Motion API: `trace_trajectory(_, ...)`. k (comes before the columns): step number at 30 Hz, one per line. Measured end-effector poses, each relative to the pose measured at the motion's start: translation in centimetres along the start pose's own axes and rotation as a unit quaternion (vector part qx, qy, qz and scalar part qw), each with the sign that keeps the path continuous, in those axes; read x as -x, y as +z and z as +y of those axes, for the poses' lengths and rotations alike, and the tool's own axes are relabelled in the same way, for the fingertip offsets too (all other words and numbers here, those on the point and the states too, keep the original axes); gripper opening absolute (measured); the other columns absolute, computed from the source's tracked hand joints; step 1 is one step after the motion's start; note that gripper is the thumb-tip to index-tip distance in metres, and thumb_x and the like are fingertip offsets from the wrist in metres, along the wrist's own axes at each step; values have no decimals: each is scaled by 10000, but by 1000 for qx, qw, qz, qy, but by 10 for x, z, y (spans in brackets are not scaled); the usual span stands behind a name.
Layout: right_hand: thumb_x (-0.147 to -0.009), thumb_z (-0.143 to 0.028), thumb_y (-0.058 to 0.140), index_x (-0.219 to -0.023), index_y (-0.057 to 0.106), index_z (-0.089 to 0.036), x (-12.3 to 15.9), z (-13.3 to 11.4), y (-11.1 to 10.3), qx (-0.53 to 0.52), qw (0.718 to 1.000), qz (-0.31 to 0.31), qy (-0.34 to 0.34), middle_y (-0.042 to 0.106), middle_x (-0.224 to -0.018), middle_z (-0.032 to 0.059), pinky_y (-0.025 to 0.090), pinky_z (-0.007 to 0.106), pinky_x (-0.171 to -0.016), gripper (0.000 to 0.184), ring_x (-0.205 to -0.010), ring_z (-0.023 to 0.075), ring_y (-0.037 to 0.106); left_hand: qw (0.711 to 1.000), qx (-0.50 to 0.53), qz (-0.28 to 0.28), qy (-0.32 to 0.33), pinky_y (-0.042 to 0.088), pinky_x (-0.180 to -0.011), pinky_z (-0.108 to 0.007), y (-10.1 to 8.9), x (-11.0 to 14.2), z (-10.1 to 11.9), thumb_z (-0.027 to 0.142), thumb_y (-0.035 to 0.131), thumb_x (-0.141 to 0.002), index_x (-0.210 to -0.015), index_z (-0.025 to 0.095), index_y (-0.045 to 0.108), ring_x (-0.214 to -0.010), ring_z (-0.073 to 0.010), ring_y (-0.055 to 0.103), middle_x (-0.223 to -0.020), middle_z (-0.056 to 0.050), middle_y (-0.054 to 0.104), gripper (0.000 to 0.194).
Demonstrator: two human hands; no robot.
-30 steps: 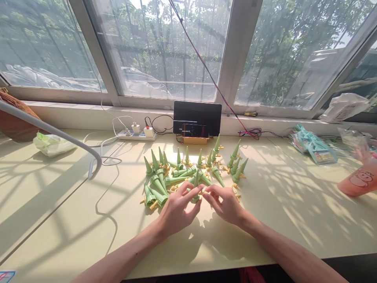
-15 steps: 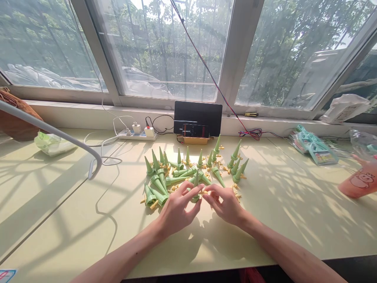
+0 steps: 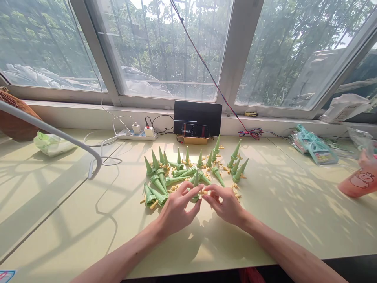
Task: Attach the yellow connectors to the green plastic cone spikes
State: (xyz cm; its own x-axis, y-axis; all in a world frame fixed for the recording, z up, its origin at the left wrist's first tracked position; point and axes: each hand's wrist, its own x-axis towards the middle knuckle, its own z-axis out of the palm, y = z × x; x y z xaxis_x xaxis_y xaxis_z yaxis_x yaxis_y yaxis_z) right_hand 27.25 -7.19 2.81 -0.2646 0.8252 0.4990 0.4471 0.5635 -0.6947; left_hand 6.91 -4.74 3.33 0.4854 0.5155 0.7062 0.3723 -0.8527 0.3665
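My left hand [image 3: 179, 202] is closed on a green plastic plant watering spike [image 3: 196, 179], which stands point up between thumb and fingers. From the right side, my right hand [image 3: 224, 202] pinches a small yellow valve [image 3: 203, 192] at the spike's collar. Whether the valve is seated in the spike is hard to tell, since the fingers cover the joint. Around and behind my hands are several more green watering spikes [image 3: 159, 184], some upright and others lying down. Yellow valves [image 3: 154, 204] show on or beside many of them.
A phone [image 3: 196, 130] leans before a black tablet [image 3: 198, 112] at the back. A power strip [image 3: 138, 134] with cords lies left of them. A grey metal arm [image 3: 59, 131] crosses the left side. Rightward are teal packets [image 3: 316, 145] and a pink cup [image 3: 359, 181].
Both hands keep the same hold in the same place on the spike and valve. Only the digits on the phone's screen look different.
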Motion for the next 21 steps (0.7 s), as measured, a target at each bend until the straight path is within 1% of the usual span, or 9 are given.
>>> trace_trajectory(4,-1010,-341,507,-951,629,-190,-1,-1,0,6,1000,5,3,550,-541,-42,404,217,-476,203,-449,104,482,1000,1,3,2,458,-511,-199,0,1,0,148,591,-920,-1330,245,565,-527,-39,453,-960,-28,558,422)
trace_trajectory(7,-993,-348,539,-1048,606,-187,-1,-1,0,-8,1000,-1,11,551,-538,-58,407,215,-482,183,-442,102,476,1000,-1,0,-3,463,-513,-200,0,0,1,146,598,-916,-1330,247,565,-528,-39,458,-972,-28,558,428)
trace_trajectory(9,-981,-348,559,-1106,585,-188,-1,-1,0,-14,1000,-4,11,545,-539,-69,406,213,-485,205,-439,101,465,1000,-2,0,-5,461,-510,-199,-1,0,1,147,601,-914,-1327,250,567,-525,-39,459,-969,-26,558,427)
trace_trajectory(11,-983,-338,553,-1109,590,-193,0,-1,0,-14,1000,-8,8,537,-539,-71,400,213,-484,195,-438,99,457,1000,-3,-1,-6,453,-501,-197,-1,0,1,148,597,-916,-1330,252,568,-518,-39,455,-960,-24,558,428)
trace_trajectory(15,-1005,-324,517,-1055,622,-202,1,-1,0,-2,1000,-11,5,537,-534,-64,400,216,-484,169,-437,99,474,1000,-13,-2,-7,447,-495,-201,0,0,2,159,582,-917,-1340,263,566,-504,-40,448,-957,-25,563,436)
trace_trajectory(19,-1015,-331,496,-931,636,-202,0,-2,0,14,1000,1,2,546,-538,-48,399,223,-490,208,-447,103,492,1000,-16,-6,-7,450,-502,-202,0,1,2,158,573,-920,-1320,261,581,-505,-38,451,-957,-27,561,413)
trace_trajectory(21,-1016,-334,498,-934,635,-202,-1,-2,0,11,1000,-1,7,542,-533,-50,394,221,-485,207,-441,103,486,1000,-13,-7,-5,447,-503,-202,0,0,2,154,578,-921,-1320,249,580,-507,-38,449,-956,-27,556,410)
